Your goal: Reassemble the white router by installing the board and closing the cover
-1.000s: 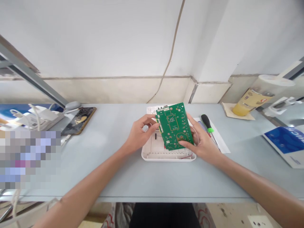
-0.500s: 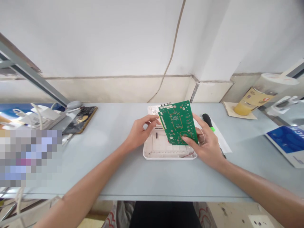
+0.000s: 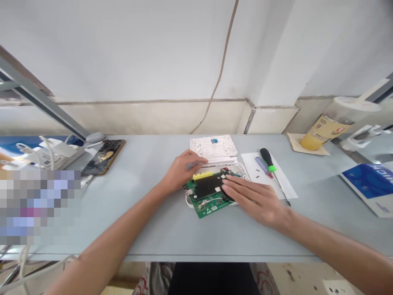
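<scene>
A green circuit board (image 3: 211, 208) lies tilted over the lower white casing (image 3: 243, 169), its component side up, with a black plate and a yellow part on it. My right hand (image 3: 256, 200) rests on the board's right part, fingers stretched out together. At the board's upper left, my left hand (image 3: 183, 170) has curled fingers around a small grey item that I cannot make out. Behind them sits the other white casing part (image 3: 211, 147), with a small blue piece on it.
Right of the casing, a black and green screwdriver (image 3: 268, 159) and a smaller purple one (image 3: 262, 166) lie on white paper (image 3: 287, 184) beside tiny dark screws. Farther right are a cup (image 3: 322, 131) and a blue-white box (image 3: 371, 184). A phone (image 3: 106, 157) and power strip (image 3: 58, 155) lie left.
The board has turned over and come down onto the casing, showing its component side. My right hand now lies flat on it instead of gripping its edge. The smaller screwdriver and screws are uncovered.
</scene>
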A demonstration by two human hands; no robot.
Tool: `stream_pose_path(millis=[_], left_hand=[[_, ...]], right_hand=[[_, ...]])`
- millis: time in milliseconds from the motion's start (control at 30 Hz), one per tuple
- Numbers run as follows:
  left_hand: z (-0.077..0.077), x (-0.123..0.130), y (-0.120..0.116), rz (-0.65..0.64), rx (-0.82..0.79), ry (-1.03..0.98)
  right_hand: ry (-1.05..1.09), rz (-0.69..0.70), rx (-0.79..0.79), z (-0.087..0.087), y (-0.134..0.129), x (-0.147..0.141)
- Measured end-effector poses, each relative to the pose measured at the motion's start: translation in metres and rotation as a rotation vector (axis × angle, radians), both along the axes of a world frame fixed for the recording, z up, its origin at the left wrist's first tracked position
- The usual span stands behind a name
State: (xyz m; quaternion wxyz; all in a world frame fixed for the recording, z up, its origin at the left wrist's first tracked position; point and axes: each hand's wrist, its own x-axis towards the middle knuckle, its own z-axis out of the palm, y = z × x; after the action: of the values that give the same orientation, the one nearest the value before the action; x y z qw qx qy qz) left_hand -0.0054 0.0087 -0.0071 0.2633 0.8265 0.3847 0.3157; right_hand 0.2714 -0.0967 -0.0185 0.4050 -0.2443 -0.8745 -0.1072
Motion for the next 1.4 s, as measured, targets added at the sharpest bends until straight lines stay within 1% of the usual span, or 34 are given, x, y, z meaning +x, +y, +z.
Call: stream_pose_path(millis=[100, 200, 367, 467, 600, 767, 867, 967, 1133, 1233, 1300, 1400], left_hand=[[0.0, -0.001, 0.001, 0.015, -0.024, -0.023], [0.002, -0.003, 0.002, 0.002, -0.047, -0.012], [0.006, -0.009, 0.004, -0.046, -0.071, 0.002], [0.01, -0.009, 0.003, -0.06, -0.089, 0.007], [0.02, -0.009, -0.003, -0.07, -0.119, 0.071], [0.036, -0.009, -0.016, -0.188, -0.025, 0.211], [0.042, -0.006, -0.023, -0.264, 0.024, 0.295], [0.044, -0.003, -0.026, -0.283, 0.041, 0.339], [0.044, -0.002, -0.028, -0.263, 0.01, 0.384], [0.045, -0.001, -0.029, -0.249, 0.003, 0.389], [0.046, 0.0, -0.029, -0.248, 0.006, 0.385], [0.046, 0.002, -0.03, -0.261, 0.006, 0.381]], right_hand=[[-0.061, -0.009, 0.001, 0.001, -0.004, -0.001], [-0.102, -0.059, 0.013, -0.002, -0.005, -0.001], [-0.119, -0.125, -0.08, -0.007, -0.003, 0.002], [-0.125, -0.118, -0.101, -0.008, -0.001, 0.002], [-0.127, -0.118, -0.068, -0.006, 0.002, 0.001], [-0.154, -0.137, -0.059, -0.006, 0.004, 0.002], [-0.174, -0.151, -0.07, -0.006, 0.006, 0.003], [-0.187, -0.144, -0.114, -0.006, 0.009, 0.006], [-0.214, -0.152, -0.156, -0.008, 0.014, 0.009], [-0.167, -0.13, -0.241, -0.008, 0.019, 0.012], [-0.132, -0.099, -0.313, -0.004, 0.021, 0.016], [-0.132, -0.03, -0.434, 0.011, 0.022, 0.024]])
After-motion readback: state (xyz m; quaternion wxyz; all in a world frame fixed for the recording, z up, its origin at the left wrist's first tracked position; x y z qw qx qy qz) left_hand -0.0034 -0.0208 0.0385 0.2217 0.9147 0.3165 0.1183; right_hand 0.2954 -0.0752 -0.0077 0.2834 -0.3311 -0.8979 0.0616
